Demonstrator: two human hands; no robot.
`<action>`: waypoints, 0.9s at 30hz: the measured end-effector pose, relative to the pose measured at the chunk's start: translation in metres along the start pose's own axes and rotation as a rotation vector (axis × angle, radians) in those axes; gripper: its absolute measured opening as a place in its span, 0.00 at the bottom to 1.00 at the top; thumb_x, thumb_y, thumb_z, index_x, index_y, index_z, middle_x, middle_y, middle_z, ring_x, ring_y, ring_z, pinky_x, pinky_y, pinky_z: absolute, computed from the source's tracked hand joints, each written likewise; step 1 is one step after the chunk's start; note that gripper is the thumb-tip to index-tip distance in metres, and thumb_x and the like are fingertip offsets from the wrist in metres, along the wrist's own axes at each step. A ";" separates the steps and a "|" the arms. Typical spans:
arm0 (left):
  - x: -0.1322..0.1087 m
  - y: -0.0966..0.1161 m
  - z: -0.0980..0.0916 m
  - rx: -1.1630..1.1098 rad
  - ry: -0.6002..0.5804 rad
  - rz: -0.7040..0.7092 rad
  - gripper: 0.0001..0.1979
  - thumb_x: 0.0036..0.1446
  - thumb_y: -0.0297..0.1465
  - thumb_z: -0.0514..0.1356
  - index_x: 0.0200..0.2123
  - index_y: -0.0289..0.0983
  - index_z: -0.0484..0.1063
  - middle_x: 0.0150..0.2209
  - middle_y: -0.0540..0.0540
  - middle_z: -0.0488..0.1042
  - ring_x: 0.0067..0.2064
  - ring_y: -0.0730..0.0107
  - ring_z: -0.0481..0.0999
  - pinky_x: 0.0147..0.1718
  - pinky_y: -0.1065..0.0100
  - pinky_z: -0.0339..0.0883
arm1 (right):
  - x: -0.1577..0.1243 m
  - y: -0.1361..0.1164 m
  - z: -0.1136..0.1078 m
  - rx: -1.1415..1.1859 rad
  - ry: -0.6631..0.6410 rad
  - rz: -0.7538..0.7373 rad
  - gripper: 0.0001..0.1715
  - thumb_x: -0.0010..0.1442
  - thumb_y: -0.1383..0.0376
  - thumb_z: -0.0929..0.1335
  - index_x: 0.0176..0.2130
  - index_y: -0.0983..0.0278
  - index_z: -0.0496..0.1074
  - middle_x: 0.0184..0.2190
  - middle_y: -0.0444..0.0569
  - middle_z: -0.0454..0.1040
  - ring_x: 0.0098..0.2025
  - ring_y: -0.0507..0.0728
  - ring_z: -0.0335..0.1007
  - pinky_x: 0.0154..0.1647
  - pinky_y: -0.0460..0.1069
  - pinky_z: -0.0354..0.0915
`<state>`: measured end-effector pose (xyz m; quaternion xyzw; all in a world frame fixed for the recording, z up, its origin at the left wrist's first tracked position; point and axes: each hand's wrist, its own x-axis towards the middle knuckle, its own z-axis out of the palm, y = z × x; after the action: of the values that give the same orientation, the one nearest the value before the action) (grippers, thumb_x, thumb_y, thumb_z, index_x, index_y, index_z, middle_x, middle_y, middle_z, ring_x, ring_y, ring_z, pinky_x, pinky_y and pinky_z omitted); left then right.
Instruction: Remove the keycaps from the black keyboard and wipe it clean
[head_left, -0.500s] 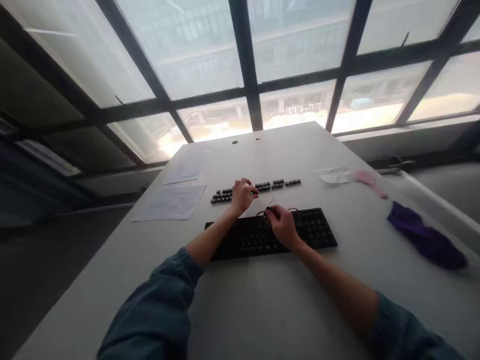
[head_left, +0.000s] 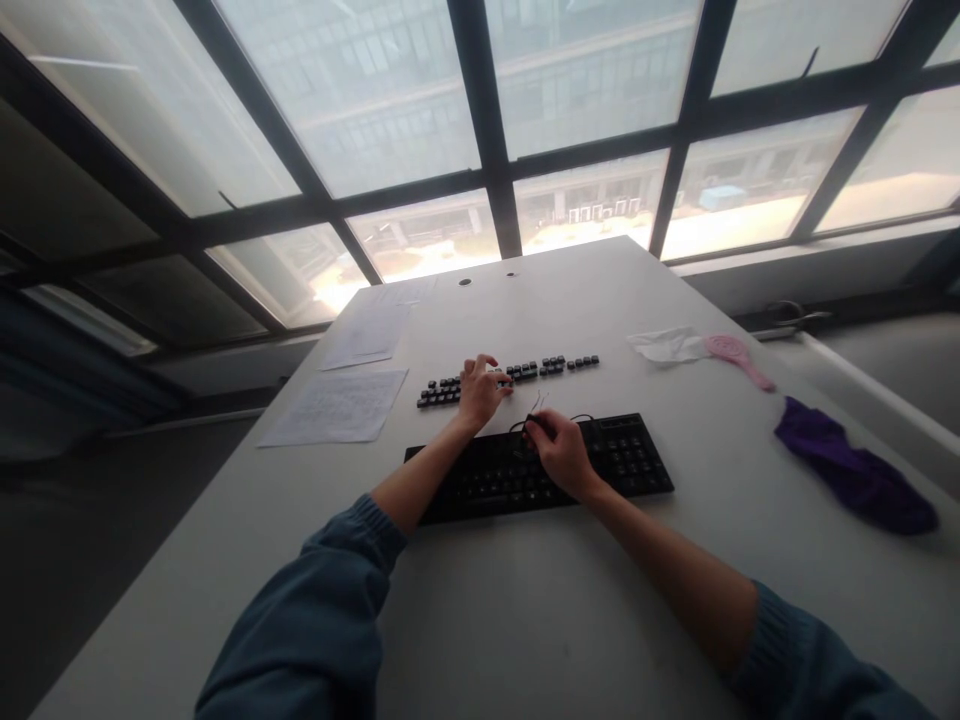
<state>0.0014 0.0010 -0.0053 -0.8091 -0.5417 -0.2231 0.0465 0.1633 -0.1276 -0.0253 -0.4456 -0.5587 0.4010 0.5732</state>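
A black keyboard (head_left: 634, 455) lies in front of me, with its cable curling behind it. Several loose black keycaps (head_left: 551, 368) form rows on the table beyond it. Among these keycaps rests my left hand (head_left: 480, 395), fingers spread and curved, with thumb and fingertips by a cap; part of the rows is hidden behind the hand. Above the keyboard's back edge, my right hand (head_left: 564, 455) is closed on the dark handle of a wire keycap puller (head_left: 538, 402), whose thin wires point away from me. My left forearm covers the keyboard's left part.
Printed papers (head_left: 337, 408) lie on the left of the white table (head_left: 465, 610). At the right are a white tissue (head_left: 666, 345), a pink hand-held item (head_left: 731, 352) and a purple cloth pouch (head_left: 851, 465). Large windows (head_left: 405, 100) stand beyond the far edge.
My left hand's fingers have opened slightly beside the keycaps. The right hand stays over the keyboard with the puller. The view has shifted a little.
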 end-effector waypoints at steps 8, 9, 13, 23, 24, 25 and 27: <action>0.000 0.001 -0.014 -0.050 0.047 -0.005 0.09 0.50 0.32 0.71 0.37 0.44 0.82 0.51 0.43 0.67 0.52 0.51 0.62 0.51 0.53 0.61 | 0.000 -0.006 -0.001 0.059 0.037 0.002 0.11 0.62 0.57 0.67 0.33 0.63 0.72 0.25 0.46 0.75 0.27 0.56 0.72 0.29 0.48 0.66; -0.003 0.003 -0.020 -0.060 0.070 -0.008 0.09 0.51 0.31 0.71 0.38 0.44 0.81 0.51 0.43 0.67 0.52 0.51 0.62 0.51 0.53 0.61 | 0.000 -0.006 -0.001 0.077 0.053 -0.001 0.11 0.62 0.57 0.68 0.33 0.63 0.71 0.25 0.46 0.74 0.27 0.56 0.72 0.29 0.48 0.66; -0.030 0.015 -0.045 -0.106 0.126 0.008 0.08 0.55 0.29 0.67 0.40 0.42 0.80 0.48 0.43 0.69 0.50 0.54 0.65 0.53 0.53 0.61 | 0.001 -0.007 -0.002 0.113 0.111 -0.026 0.11 0.63 0.57 0.67 0.34 0.62 0.70 0.25 0.46 0.74 0.27 0.56 0.72 0.31 0.48 0.67; -0.107 0.040 -0.044 -0.343 -0.021 0.066 0.09 0.60 0.25 0.60 0.39 0.39 0.79 0.42 0.44 0.72 0.47 0.60 0.67 0.52 0.58 0.66 | -0.002 -0.016 -0.020 -0.165 0.012 -0.143 0.10 0.65 0.58 0.65 0.35 0.61 0.69 0.26 0.46 0.76 0.29 0.56 0.73 0.35 0.49 0.66; -0.109 0.037 -0.043 -0.353 -0.019 0.057 0.08 0.60 0.25 0.60 0.39 0.39 0.79 0.42 0.44 0.72 0.47 0.60 0.68 0.52 0.58 0.66 | -0.003 -0.017 -0.021 -0.185 -0.011 -0.146 0.10 0.65 0.58 0.65 0.35 0.61 0.69 0.26 0.45 0.76 0.28 0.56 0.72 0.35 0.49 0.66; -0.111 0.035 -0.044 -0.357 -0.015 0.049 0.08 0.61 0.25 0.60 0.39 0.39 0.79 0.42 0.44 0.72 0.47 0.60 0.68 0.52 0.58 0.66 | -0.004 -0.017 -0.020 -0.203 -0.034 -0.149 0.10 0.65 0.59 0.65 0.34 0.61 0.69 0.26 0.45 0.75 0.28 0.56 0.72 0.35 0.49 0.65; -0.116 0.030 -0.045 -0.354 -0.007 0.033 0.08 0.61 0.26 0.60 0.39 0.39 0.79 0.42 0.43 0.72 0.47 0.59 0.68 0.52 0.57 0.66 | -0.007 -0.018 -0.017 -0.234 -0.083 -0.156 0.10 0.65 0.59 0.64 0.34 0.61 0.70 0.25 0.44 0.75 0.28 0.56 0.72 0.34 0.48 0.65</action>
<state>-0.0221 -0.1247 -0.0079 -0.8142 -0.4808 -0.3113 -0.0949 0.1793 -0.1406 -0.0094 -0.4476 -0.6576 0.3055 0.5234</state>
